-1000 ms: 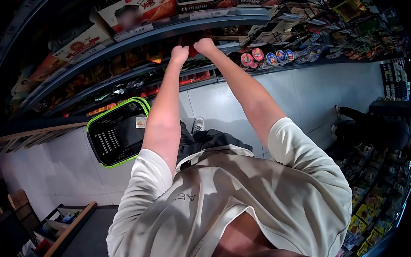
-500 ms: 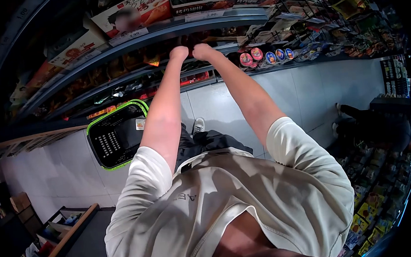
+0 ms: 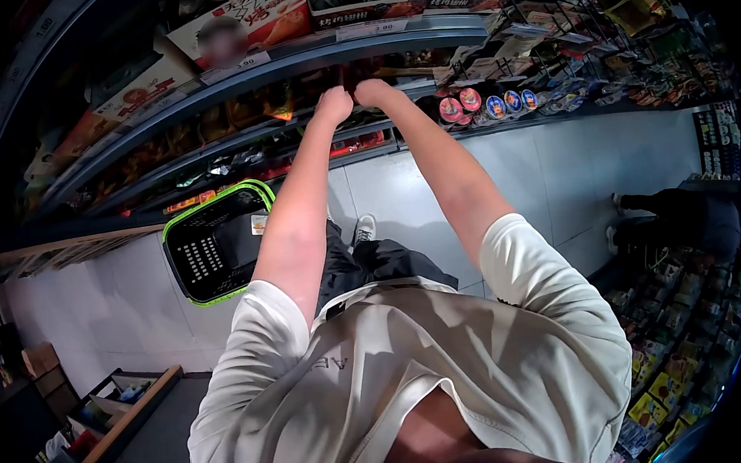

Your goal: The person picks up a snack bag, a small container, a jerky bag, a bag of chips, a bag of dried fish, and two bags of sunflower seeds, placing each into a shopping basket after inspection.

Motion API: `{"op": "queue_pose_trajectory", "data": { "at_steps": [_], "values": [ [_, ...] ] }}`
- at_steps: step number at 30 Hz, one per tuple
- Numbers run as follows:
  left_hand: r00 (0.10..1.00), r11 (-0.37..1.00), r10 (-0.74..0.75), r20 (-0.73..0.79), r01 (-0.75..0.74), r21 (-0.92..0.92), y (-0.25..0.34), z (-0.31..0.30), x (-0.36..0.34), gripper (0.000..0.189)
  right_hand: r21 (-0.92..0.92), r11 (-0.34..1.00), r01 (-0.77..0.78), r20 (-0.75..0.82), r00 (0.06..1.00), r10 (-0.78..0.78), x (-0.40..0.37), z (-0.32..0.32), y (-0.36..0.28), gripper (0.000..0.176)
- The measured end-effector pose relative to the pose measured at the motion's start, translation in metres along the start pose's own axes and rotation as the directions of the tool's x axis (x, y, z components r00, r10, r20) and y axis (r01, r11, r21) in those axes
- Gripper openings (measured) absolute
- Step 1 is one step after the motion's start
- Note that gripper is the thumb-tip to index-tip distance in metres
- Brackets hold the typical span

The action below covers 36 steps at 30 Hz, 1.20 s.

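Note:
Both arms stretch forward to a dim shelf level under a long metal shelf edge (image 3: 305, 62). My left hand (image 3: 334, 105) is curled closed, knuckles toward me, in front of dark packaged goods; the fingertips are hidden. Close beside it, a small gap away, my right hand (image 3: 373, 93) is also curled closed, its fingers turned away from view. What they hold, if anything, is lost in shadow. An orange-and-yellow packet (image 3: 282, 111) lies on the shelf left of my left hand. Round pink-lidded cups (image 3: 469, 98) and blue-lidded cups (image 3: 512, 100) stand right of my right hand.
A black shopping basket with a green rim (image 3: 186, 300) sits on the floor to my left. Snack boxes (image 3: 241, 24) line the shelf above. Hanging packets (image 3: 631, 6) fill the right side. Another person in dark clothes (image 3: 692, 219) is at the far right.
The whole view has shifted slightly. My hands sit a little lower and further right in it, and the left wrist has turned somewhat. Both hands stay close together at the shelf.

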State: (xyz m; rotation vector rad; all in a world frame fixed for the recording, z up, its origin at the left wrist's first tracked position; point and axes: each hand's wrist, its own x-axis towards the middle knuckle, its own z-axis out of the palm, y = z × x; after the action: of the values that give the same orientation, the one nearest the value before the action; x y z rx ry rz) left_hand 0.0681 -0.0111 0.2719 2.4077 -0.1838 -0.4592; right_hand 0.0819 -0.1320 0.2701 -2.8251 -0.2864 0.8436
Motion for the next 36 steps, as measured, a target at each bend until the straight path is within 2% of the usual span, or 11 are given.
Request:
{"op": "queue_pose_trajectory", "data": {
  "at_steps": [3,5,7,9,13,14,19,24,26,33,36],
  "values": [
    [0.994,1.0,-0.02,0.108,0.018,0.021,0.004,-0.008,0.0,0.034,-0.043,0.998,0.04,-0.02,0.999,-0.041,-0.016,0.003,0.0,0.025],
    [0.996,0.998,0.069,0.05,-0.069,-0.009,0.003,-0.01,-0.003,0.031,0.29,0.957,0.03,-0.421,0.902,0.099,-0.047,0.01,-0.009,0.031],
    [0.995,0.995,0.101,0.014,-0.101,-0.005,0.003,-0.013,-0.011,0.032,0.348,0.935,0.07,-0.415,0.906,0.086,-0.066,0.017,-0.011,0.041],
    [0.992,0.993,0.12,-0.045,-0.119,0.025,0.002,-0.011,-0.02,0.035,0.334,0.891,0.308,-0.703,0.711,0.018,-0.08,0.032,-0.012,0.045],
    [0.976,0.986,0.134,-0.17,-0.148,-0.074,-0.019,0.001,-0.038,0.04,0.388,0.836,0.387,-0.763,0.644,0.056,-0.111,0.039,-0.013,0.045],
    [0.945,0.96,0.173,-0.276,-0.225,-0.17,-0.028,0.006,-0.046,0.042,0.444,0.812,0.379,-0.743,0.662,0.097,-0.124,0.041,-0.015,0.042],
    [0.986,0.839,-0.018,-0.165,-0.074,-0.538,-0.104,0.038,-0.142,0.038,0.615,0.742,0.266,-0.588,0.782,0.207,-0.164,0.114,0.0,0.036],
    [0.927,0.859,-0.36,-0.109,0.283,-0.427,-0.247,0.095,-0.278,0.016,0.541,0.826,-0.157,-0.146,0.95,0.276,-0.214,0.213,0.022,0.033],
    [0.724,0.572,-0.676,0.141,0.636,-0.518,-0.229,0.074,-0.326,0.015,0.466,0.843,-0.267,0.052,0.96,0.275,-0.226,0.251,0.039,0.033],
    [0.775,0.63,-0.564,0.284,0.626,-0.46,-0.27,0.073,-0.397,0.023,0.32,0.936,-0.147,0.067,0.989,0.133,-0.233,0.32,0.071,0.022],
    [0.883,0.866,-0.468,-0.044,0.448,-0.221,-0.284,0.08,-0.393,0.018,0.448,0.88,-0.16,0.148,0.984,0.103,-0.218,0.329,0.08,0.019]
  ]
}}
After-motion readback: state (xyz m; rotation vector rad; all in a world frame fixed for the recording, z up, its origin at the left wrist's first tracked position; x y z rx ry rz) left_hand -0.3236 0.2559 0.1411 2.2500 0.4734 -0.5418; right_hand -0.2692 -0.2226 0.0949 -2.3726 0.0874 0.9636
